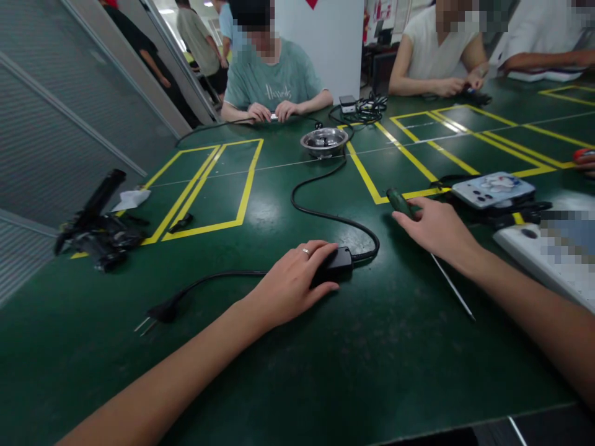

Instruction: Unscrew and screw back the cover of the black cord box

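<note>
On the green tabletop lies a black power adapter, a small box with a cord at each end. My left hand rests over it, thumb and fingers closed about its sides. From the adapter's left a cord runs to a two-pin plug; from its right a cable curls away toward a metal bowl. To the right, my right hand grips the dark green handle of a screwdriver. Its thin shaft points back toward me under the wrist. My palms hide part of both things.
Black clamp-like gear stands at the left, by a crumpled white tissue. At right lie a phone and a white device. Coiled cables lie farther back. Across the table sit people with their hands on small parts.
</note>
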A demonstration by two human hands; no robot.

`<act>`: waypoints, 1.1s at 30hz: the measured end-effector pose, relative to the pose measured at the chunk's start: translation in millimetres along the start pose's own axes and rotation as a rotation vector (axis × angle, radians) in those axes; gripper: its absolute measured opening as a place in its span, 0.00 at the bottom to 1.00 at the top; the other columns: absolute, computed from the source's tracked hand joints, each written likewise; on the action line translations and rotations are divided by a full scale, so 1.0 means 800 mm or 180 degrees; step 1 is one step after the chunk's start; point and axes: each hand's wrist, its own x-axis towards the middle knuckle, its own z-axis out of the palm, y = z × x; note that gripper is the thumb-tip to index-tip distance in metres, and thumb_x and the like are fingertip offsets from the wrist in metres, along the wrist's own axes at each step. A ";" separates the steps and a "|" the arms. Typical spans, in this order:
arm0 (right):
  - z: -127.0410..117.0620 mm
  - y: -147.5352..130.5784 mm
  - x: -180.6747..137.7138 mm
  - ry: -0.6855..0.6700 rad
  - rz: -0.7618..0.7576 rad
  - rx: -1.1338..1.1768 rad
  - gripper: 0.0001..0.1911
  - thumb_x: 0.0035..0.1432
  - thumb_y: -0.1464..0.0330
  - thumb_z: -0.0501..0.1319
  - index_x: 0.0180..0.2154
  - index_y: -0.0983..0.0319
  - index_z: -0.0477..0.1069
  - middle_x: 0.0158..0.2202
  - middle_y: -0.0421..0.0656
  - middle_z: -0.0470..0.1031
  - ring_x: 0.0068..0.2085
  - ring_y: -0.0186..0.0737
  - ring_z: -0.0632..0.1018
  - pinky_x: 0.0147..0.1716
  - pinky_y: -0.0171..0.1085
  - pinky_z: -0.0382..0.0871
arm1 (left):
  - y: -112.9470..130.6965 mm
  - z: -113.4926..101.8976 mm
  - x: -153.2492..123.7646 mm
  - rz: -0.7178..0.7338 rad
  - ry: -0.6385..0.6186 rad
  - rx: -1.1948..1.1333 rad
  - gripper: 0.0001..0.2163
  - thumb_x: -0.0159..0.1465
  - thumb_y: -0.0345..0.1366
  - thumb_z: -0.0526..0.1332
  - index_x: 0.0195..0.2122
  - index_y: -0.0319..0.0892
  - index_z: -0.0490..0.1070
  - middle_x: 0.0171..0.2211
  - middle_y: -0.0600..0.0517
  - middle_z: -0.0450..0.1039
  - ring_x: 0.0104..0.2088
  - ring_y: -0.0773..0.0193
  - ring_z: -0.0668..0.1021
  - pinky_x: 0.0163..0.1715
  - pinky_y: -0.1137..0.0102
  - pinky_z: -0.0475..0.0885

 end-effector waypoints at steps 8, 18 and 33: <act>0.006 0.007 0.006 -0.0442 0.0016 -0.0851 0.32 0.60 0.47 0.49 0.48 0.64 0.75 0.37 0.59 0.78 0.38 0.61 0.79 0.32 0.49 0.69 | -0.026 -0.006 -0.005 0.0154 0.0195 0.0524 0.25 0.68 0.40 0.55 0.65 0.45 0.52 0.54 0.42 0.66 0.49 0.53 0.71 0.51 0.55 0.70; 0.005 0.003 0.001 -0.0604 0.0020 -0.1006 0.35 0.63 0.48 0.43 0.46 0.68 0.74 0.37 0.61 0.77 0.39 0.61 0.79 0.34 0.51 0.69 | -0.212 -0.065 -0.068 -0.1210 0.1025 0.0881 0.28 0.67 0.49 0.53 0.64 0.39 0.56 0.53 0.42 0.67 0.54 0.44 0.71 0.53 0.48 0.67; -0.010 -0.012 -0.019 0.0107 0.0114 -0.0952 0.37 0.63 0.47 0.43 0.51 0.71 0.69 0.32 0.60 0.75 0.33 0.58 0.78 0.30 0.50 0.68 | -0.258 -0.058 -0.080 -0.1200 0.1472 0.0758 0.26 0.64 0.53 0.56 0.58 0.42 0.65 0.46 0.56 0.75 0.49 0.55 0.77 0.40 0.65 0.71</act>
